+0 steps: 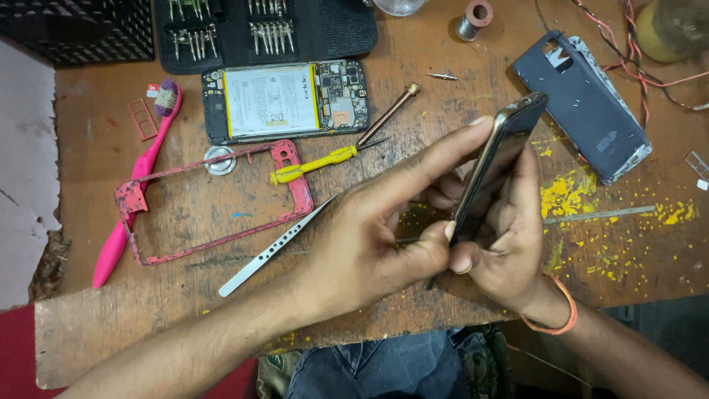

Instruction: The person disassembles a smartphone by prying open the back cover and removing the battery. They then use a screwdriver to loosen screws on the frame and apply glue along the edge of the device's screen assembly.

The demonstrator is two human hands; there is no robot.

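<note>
One head-worn camera looks steeply down, almost straight, at a wooden bench from close above (the wearer's knees show at the bottom edge). The far edge lies at the frame's top. No second view shares it.

The phone was thin, dark and shiny. It was held up above the wooden table, turned so that mostly its narrow edge showed. Its top corner pointed up and away, and its lower end sat down low between the two hands. The left hand pinched its lower edge with the thumb, one long finger lying along its top. The right hand cupped it from behind.
</note>
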